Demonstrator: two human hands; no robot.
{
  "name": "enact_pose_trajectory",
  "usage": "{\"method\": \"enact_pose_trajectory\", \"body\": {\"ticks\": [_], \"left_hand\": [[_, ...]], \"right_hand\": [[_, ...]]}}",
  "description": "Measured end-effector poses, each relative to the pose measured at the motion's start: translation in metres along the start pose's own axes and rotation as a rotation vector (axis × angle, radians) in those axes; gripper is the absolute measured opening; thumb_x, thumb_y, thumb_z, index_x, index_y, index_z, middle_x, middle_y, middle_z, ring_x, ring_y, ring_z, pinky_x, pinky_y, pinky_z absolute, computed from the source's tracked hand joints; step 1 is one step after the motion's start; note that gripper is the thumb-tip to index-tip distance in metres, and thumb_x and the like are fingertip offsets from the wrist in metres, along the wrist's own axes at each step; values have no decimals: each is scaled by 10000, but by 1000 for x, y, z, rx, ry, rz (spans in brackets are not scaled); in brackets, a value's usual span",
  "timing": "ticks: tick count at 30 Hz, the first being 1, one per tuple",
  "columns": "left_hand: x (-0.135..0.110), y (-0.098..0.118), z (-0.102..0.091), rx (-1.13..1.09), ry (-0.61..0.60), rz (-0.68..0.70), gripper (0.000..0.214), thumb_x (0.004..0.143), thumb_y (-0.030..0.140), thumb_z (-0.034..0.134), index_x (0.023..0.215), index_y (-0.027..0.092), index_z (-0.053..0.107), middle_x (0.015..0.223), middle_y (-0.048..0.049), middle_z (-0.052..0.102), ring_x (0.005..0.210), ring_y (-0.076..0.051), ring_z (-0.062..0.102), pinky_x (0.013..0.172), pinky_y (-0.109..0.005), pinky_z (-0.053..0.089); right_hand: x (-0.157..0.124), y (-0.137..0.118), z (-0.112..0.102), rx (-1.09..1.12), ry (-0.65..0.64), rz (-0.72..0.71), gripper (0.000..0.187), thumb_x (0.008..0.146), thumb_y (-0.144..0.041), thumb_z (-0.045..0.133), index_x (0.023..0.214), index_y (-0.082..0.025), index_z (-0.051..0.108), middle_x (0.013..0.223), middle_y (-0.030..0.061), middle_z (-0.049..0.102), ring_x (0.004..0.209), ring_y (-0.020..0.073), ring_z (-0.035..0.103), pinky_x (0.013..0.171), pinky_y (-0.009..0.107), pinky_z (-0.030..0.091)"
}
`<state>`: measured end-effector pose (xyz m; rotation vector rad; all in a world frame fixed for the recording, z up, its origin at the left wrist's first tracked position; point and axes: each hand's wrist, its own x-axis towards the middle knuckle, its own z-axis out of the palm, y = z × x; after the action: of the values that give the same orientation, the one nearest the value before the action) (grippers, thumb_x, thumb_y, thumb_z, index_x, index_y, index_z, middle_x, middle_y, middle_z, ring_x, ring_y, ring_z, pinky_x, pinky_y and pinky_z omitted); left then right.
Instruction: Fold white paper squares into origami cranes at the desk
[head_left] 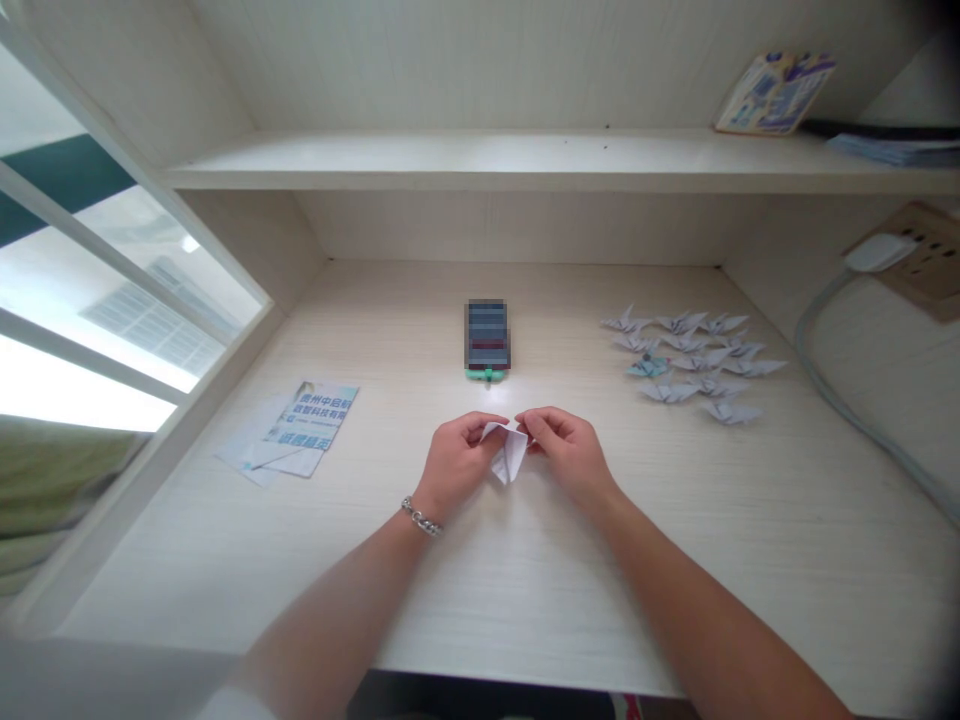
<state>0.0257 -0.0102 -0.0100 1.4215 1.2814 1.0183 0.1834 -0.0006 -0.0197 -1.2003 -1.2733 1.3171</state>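
Observation:
Both my hands meet over the middle of the pale wooden desk (525, 570). My left hand (456, 460), with a chain bracelet at the wrist, pinches the left side of a small white folded paper (510, 450). My right hand (568, 448) pinches its right side. The paper hangs pointed downward between the fingers, just above the desk surface. A phone (487, 338) lies flat a little beyond the hands.
Several folded paper cranes (694, 362) are spread at the right back of the desk. Printed leaflets (296, 430) lie at the left. A shelf (525, 160) above carries a booklet (776, 92). A wall socket with a plug and grey cable (877, 255) is at the right; a window at the left.

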Motion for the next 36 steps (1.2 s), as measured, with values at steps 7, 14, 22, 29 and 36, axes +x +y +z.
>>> {"method": "enact_pose_trajectory", "body": {"ticks": [7,14,22,29,36], "left_hand": [[-1,-8,-1,148,53,-8,239,740,287,583,949,185,640,793,-39,681,698,-151,624,610,-227,474],[2,-13,-2,103,15,-53,297,729,380,594,927,162,637,770,-59,679,687,-163,627,581,-229,470],[5,-9,-5,-38,-30,-91,346,716,417,607,910,133,639,819,-81,679,727,-180,631,596,-236,476],[3,-4,-5,-23,-64,-97,337,711,398,613,910,127,642,773,-68,678,689,-166,626,569,-221,468],[1,-9,-2,44,-98,-38,282,748,351,570,919,140,646,828,-73,685,726,-170,629,622,-237,480]], "right_hand": [[-8,-5,5,-263,1,-73,179,731,-257,597,869,-176,678,795,46,682,697,170,615,647,280,479],[-3,0,0,-42,-115,34,205,707,-283,632,871,-183,702,841,62,694,767,203,625,704,329,483],[2,2,-6,454,-279,267,254,718,-302,645,909,-141,696,883,105,674,804,207,609,759,378,473],[2,5,-5,378,-274,256,261,662,-299,707,890,-174,690,888,69,671,778,178,601,766,366,470],[3,4,-3,14,-219,86,295,650,-363,691,865,-160,693,837,66,688,748,187,607,696,315,470]]}}
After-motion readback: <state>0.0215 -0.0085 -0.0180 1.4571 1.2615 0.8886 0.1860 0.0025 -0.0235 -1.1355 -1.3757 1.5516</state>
